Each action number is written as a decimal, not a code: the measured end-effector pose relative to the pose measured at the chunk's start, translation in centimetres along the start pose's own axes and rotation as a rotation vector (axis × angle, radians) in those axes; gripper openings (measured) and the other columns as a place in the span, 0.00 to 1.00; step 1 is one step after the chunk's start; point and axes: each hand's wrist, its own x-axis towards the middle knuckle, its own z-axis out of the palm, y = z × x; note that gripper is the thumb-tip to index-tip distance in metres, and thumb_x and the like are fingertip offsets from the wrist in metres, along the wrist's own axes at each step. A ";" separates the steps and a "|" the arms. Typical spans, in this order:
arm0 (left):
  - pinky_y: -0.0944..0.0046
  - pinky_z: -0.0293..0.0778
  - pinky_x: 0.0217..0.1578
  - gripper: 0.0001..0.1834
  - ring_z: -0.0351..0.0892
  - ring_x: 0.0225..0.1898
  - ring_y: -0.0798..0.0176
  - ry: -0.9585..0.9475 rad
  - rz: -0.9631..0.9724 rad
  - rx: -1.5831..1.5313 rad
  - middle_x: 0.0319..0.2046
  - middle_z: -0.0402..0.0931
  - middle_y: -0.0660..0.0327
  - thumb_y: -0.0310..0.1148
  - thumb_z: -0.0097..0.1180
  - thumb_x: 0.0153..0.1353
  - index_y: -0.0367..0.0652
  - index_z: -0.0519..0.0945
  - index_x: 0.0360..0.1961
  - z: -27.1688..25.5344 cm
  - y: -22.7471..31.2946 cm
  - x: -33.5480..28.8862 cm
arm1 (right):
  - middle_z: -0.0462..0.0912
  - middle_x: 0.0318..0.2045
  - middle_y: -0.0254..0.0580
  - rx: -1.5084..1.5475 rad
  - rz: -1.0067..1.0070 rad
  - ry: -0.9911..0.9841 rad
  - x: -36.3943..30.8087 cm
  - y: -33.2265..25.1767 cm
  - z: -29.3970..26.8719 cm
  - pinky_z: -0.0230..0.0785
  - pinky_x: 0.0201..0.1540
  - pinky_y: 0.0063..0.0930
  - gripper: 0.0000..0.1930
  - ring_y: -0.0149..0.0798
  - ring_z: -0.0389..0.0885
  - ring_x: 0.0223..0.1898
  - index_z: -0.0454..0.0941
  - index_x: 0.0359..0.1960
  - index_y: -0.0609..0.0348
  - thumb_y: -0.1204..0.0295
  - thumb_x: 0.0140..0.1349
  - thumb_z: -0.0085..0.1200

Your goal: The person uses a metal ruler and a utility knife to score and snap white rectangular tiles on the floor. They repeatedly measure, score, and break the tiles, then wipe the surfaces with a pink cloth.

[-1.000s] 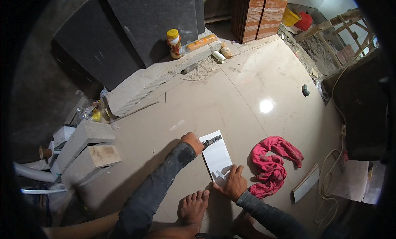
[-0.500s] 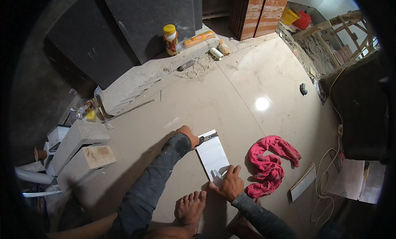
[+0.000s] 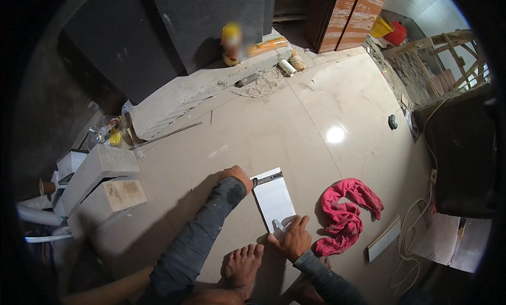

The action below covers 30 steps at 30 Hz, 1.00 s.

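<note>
A narrow white tile (image 3: 275,197) lies on the floor in front of me. My left hand (image 3: 237,176) is closed at its far left corner, gripping a flat dark tool (image 3: 270,177) with pale markings that lies across the tile's far end. Exactly what kind of tool it is does not show. At the near end my right hand (image 3: 293,242) holds the tile, thumb at the left corner and fingers toward the right edge. A small grey angled piece (image 3: 278,225) sits on the tile by the right fingers; whether they touch it is unclear.
A crumpled pink cloth (image 3: 345,215) lies right of the tile, with a tile offcut (image 3: 383,239) and a looped cable (image 3: 408,252) beyond. Concrete blocks (image 3: 105,173) stand at left. Dark slabs (image 3: 211,26) lean at the back, near a yellow-lidded jar (image 3: 232,41). My bare foot (image 3: 242,265) is close by.
The view has shifted a little, so the background sits lower in the picture. Both hands keep nearly the same places on the tool and the tile.
</note>
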 end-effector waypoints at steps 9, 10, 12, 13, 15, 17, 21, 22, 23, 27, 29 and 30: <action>0.54 0.85 0.51 0.17 0.91 0.44 0.48 -0.001 -0.042 -0.009 0.38 0.89 0.44 0.41 0.73 0.50 0.38 0.90 0.34 -1.3 1.2 -0.6 | 0.72 0.45 0.62 0.125 -0.046 0.033 1.9 -0.3 -3.4 0.80 0.30 0.50 0.43 0.60 0.84 0.29 0.70 0.51 0.73 0.39 0.56 0.71; 0.54 0.85 0.50 0.17 0.91 0.44 0.48 -0.016 -0.043 0.000 0.38 0.89 0.45 0.41 0.73 0.50 0.38 0.90 0.35 -1.3 1.2 -0.5 | 0.75 0.42 0.62 0.226 -0.088 0.146 3.0 -0.3 -4.0 0.79 0.35 0.49 0.34 0.62 0.82 0.28 0.75 0.49 0.68 0.47 0.60 0.71; 0.55 0.85 0.50 0.18 0.91 0.43 0.48 -0.015 -0.032 0.024 0.37 0.90 0.46 0.42 0.74 0.49 0.39 0.90 0.36 -1.1 1.2 -0.2 | 0.83 0.37 0.57 0.397 -0.134 0.338 6.3 -0.8 -4.7 0.78 0.41 0.46 0.24 0.59 0.85 0.32 0.82 0.46 0.67 0.56 0.63 0.71; 0.55 0.85 0.50 0.18 0.91 0.44 0.48 -0.018 -0.039 0.019 0.37 0.90 0.46 0.42 0.74 0.49 0.39 0.90 0.35 -0.9 1.2 -0.2 | 0.86 0.36 0.55 0.512 -0.108 0.394 8.1 -1.2 -4.7 0.78 0.42 0.43 0.21 0.56 0.87 0.34 0.84 0.45 0.67 0.59 0.63 0.71; 0.54 0.85 0.49 0.18 0.91 0.44 0.49 -0.017 -0.060 0.016 0.37 0.90 0.47 0.43 0.73 0.50 0.39 0.90 0.35 -0.8 1.2 -0.1 | 0.89 0.35 0.52 0.637 -0.045 0.367 11.3 -2.4 -3.9 0.79 0.44 0.39 0.18 0.50 0.89 0.38 0.87 0.44 0.67 0.63 0.64 0.70; 0.54 0.85 0.50 0.18 0.91 0.45 0.49 0.063 -0.029 0.039 0.37 0.89 0.47 0.43 0.72 0.52 0.38 0.90 0.36 -0.3 1.3 -0.5 | 0.90 0.33 0.52 0.752 0.065 0.370 13.4 -3.5 -2.9 0.79 0.41 0.35 0.14 0.44 0.89 0.35 0.88 0.40 0.67 0.66 0.64 0.70; 0.52 0.84 0.47 0.13 0.90 0.42 0.49 0.080 0.062 -0.037 0.36 0.88 0.46 0.39 0.70 0.56 0.40 0.88 0.35 0.2 0.1 -1.6 | 0.89 0.27 0.49 0.834 0.136 0.422 14.8 -4.4 -1.2 0.78 0.38 0.33 0.09 0.39 0.88 0.28 0.88 0.35 0.66 0.70 0.63 0.70; 0.51 0.83 0.46 0.12 0.89 0.42 0.46 0.064 0.120 -0.101 0.36 0.88 0.46 0.37 0.69 0.56 0.41 0.86 0.36 0.2 -0.4 -1.8 | 0.89 0.28 0.49 0.843 0.150 0.422 14.8 -4.4 -0.9 0.78 0.38 0.33 0.09 0.39 0.87 0.28 0.88 0.35 0.66 0.70 0.63 0.70; 0.50 0.82 0.45 0.11 0.88 0.42 0.44 0.048 0.183 -0.164 0.37 0.87 0.45 0.35 0.68 0.56 0.41 0.84 0.37 0.2 -1.0 -2.0 | 0.89 0.28 0.49 0.850 0.165 0.423 14.7 -4.3 -0.7 0.78 0.38 0.33 0.09 0.38 0.87 0.28 0.88 0.35 0.66 0.71 0.63 0.70; 0.48 0.78 0.40 0.09 0.84 0.36 0.41 0.027 0.358 -0.340 0.32 0.83 0.46 0.29 0.64 0.58 0.41 0.77 0.37 0.5 -2.7 -2.1 | 0.88 0.28 0.50 0.758 0.132 0.494 14.5 -4.0 -0.2 0.78 0.37 0.34 0.09 0.41 0.88 0.29 0.87 0.34 0.64 0.70 0.63 0.71; 0.51 0.78 0.37 0.10 0.84 0.33 0.48 0.064 0.463 -0.311 0.29 0.82 0.50 0.29 0.65 0.59 0.41 0.77 0.39 0.5 -3.7 -2.4 | 0.88 0.28 0.50 0.708 0.165 0.476 14.5 -4.1 0.0 0.78 0.37 0.34 0.09 0.42 0.88 0.28 0.87 0.34 0.64 0.70 0.63 0.71; 0.52 0.78 0.35 0.10 0.83 0.31 0.51 0.082 0.510 -0.298 0.27 0.81 0.52 0.29 0.66 0.59 0.41 0.78 0.39 0.3 -4.3 -2.6 | 0.88 0.28 0.50 0.689 0.166 0.498 14.4 -4.1 0.1 0.78 0.37 0.35 0.09 0.43 0.87 0.28 0.87 0.34 0.64 0.70 0.63 0.72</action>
